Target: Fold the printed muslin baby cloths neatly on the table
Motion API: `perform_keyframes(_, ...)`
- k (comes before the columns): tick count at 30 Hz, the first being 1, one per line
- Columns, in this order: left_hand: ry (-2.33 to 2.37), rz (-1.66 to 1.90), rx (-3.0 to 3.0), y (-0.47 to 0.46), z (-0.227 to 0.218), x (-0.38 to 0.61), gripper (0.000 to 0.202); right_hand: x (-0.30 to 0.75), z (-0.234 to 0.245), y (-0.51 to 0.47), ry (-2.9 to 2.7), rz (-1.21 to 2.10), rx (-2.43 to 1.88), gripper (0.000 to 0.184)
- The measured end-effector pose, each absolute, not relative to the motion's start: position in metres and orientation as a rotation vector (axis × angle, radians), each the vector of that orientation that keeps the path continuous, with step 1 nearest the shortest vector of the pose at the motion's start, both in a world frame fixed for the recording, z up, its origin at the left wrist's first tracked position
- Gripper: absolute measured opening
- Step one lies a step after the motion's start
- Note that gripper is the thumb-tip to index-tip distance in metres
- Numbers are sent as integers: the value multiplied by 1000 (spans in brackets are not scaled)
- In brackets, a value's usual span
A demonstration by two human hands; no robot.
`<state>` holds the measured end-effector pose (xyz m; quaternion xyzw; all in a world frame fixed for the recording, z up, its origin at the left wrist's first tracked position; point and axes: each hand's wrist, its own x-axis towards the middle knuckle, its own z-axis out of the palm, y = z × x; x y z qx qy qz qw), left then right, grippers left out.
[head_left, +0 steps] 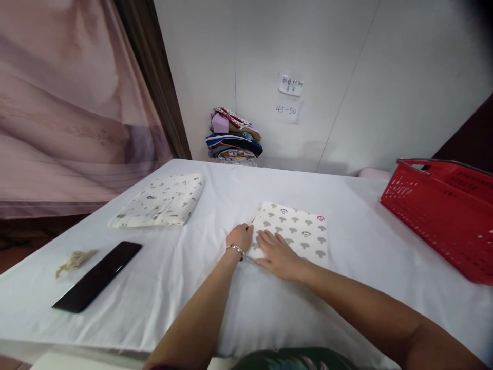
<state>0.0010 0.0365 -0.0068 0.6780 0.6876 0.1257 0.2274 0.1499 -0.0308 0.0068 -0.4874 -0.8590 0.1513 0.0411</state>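
Observation:
A folded cream cloth printed with grey mushrooms, plus a few red, green and blue ones, lies on the white-covered table in front of me. My left hand, with a silver bracelet at the wrist, is closed at the cloth's left edge; its fingertips are partly hidden there. Flat across the cloth's lower left part rests my right hand, fingers stretched out. A second folded cream cloth with small scattered prints lies farther left, touched by neither hand.
At the right edge of the table stands a red plastic basket. A black phone-like slab and a small beige bundle lie at the left. Behind the table is a stack of folded fabrics; a pink curtain hangs left.

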Motion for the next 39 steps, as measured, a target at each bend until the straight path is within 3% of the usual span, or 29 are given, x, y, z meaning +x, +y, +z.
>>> perform_keyframes(7,1883,338,1812,37,-7,-1,38,182,-2,-97,-2669,304,-1452,62)
perform_keyframes(12,1872,366,1801,36,-7,0,38,240,-12,-121,-2333,307,-1731,53)
perform_keyframes(17,1873,372,1784,37,-4,-1,37,265,-25,-134,-1564,633,-1928,61)
perform_keyframes(22,1843,352,1773,27,-3,-3,36,278,-25,-110,-1175,896,-1744,74)
perform_keyframes(26,1755,340,1763,5,-7,3,43,317,-22,-82,-1155,853,-1591,66)
perform_keyframes(31,1627,395,1667,-15,-13,13,45,337,-13,-67,-1611,508,-1938,46)
perform_keyframes(34,1569,401,1615,-15,-13,13,42,316,-1,-59,-1887,237,-1958,47)
perform_keyframes(39,1531,437,1522,-14,-13,10,41,266,15,-17,-2095,224,-1862,53)
